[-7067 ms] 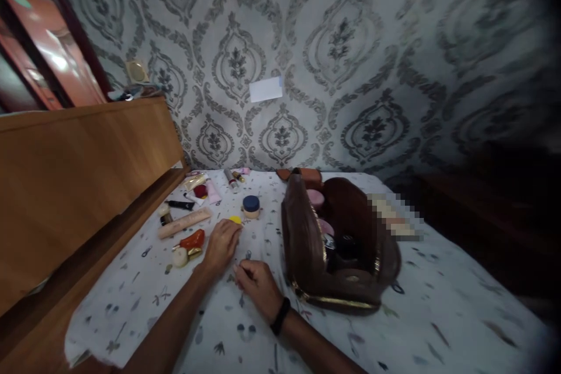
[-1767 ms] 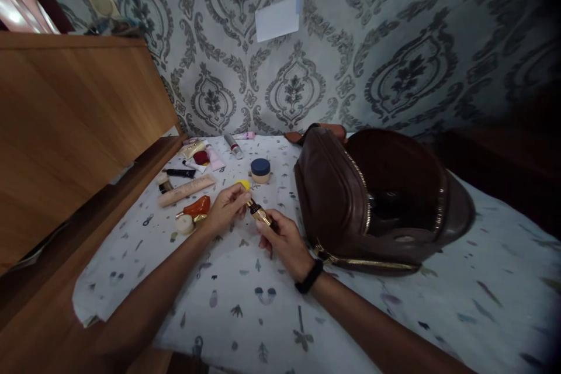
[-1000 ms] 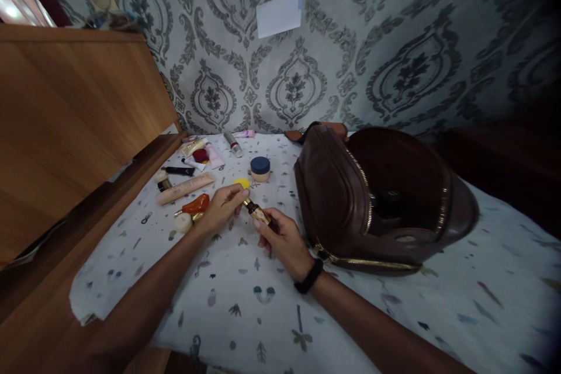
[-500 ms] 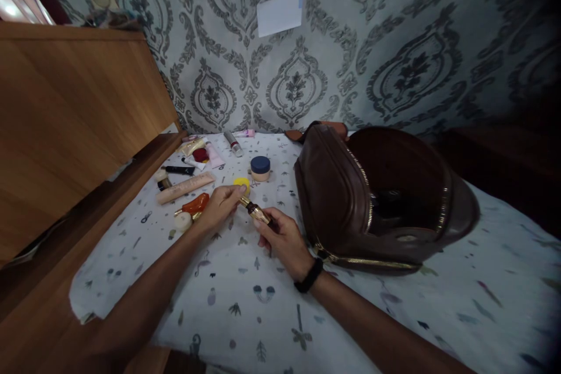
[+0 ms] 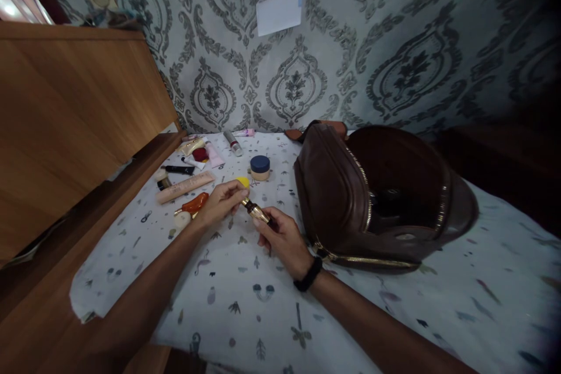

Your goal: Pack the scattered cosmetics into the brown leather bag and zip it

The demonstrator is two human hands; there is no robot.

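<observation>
Above the patterned white cloth (image 5: 245, 292), both hands meet at a small gold-and-dark cosmetic container (image 5: 258, 213), held at a slant. My right hand (image 5: 287, 239), with a black band at the wrist, is closed round its lower end. The fingers of my left hand (image 5: 223, 201) pinch its slim gold upper end; whether that part is separate I cannot tell. Just behind the left fingertips shows a yellow round item (image 5: 242, 182), partly hidden. A jar with a dark blue lid (image 5: 260, 167) stands farther back. Beside the left wrist lie an orange bottle (image 5: 193, 204) and a cream-coloured round item (image 5: 182, 220).
A brown leather bag (image 5: 333, 187) lies unzipped on the right. At the left are a peach tube (image 5: 186, 187), a black tube (image 5: 179, 170), a pink tube (image 5: 214, 155) and a silver cylinder (image 5: 232, 143). A wooden cabinet (image 5: 79, 105) borders the left; a patterned wall (image 5: 293, 82) stands behind.
My left hand has shifted slightly, covering more of the yellow item. The right hand keeps its hold on the container and has barely moved.
</observation>
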